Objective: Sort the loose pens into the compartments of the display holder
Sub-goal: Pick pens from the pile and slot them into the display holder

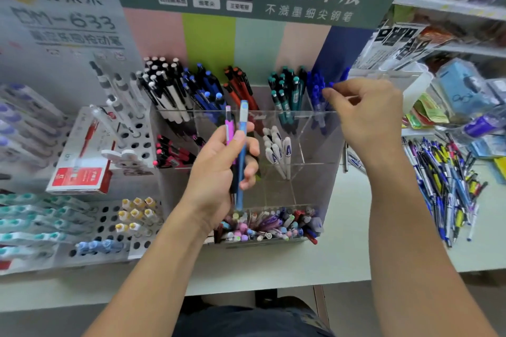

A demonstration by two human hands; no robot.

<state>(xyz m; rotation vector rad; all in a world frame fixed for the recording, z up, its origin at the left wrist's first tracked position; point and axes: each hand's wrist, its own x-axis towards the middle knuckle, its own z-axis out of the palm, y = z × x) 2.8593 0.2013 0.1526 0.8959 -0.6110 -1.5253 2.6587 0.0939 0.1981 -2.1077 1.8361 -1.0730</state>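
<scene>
A clear acrylic display holder [315, 113] stands in front of me, its back compartments filled with black-and-white, blue, red, teal and dark blue pens. My left hand [219, 169] grips a pink pen [229, 128] and a light blue pen [242, 145] upright over the holder's middle. My right hand [367, 109] pinches a dark blue pen [332, 84] at the back right compartment, among the other dark blue pens [316, 90]. White pens [279, 150] sit in a middle compartment. The front tray holds several mixed pens [271, 224].
A heap of loose pens [449, 186] lies on the white table at the right. White perforated pen racks [131, 216] and a red pen box [79, 175] stand at the left. Packaged goods [462, 90] and shelves fill the right background.
</scene>
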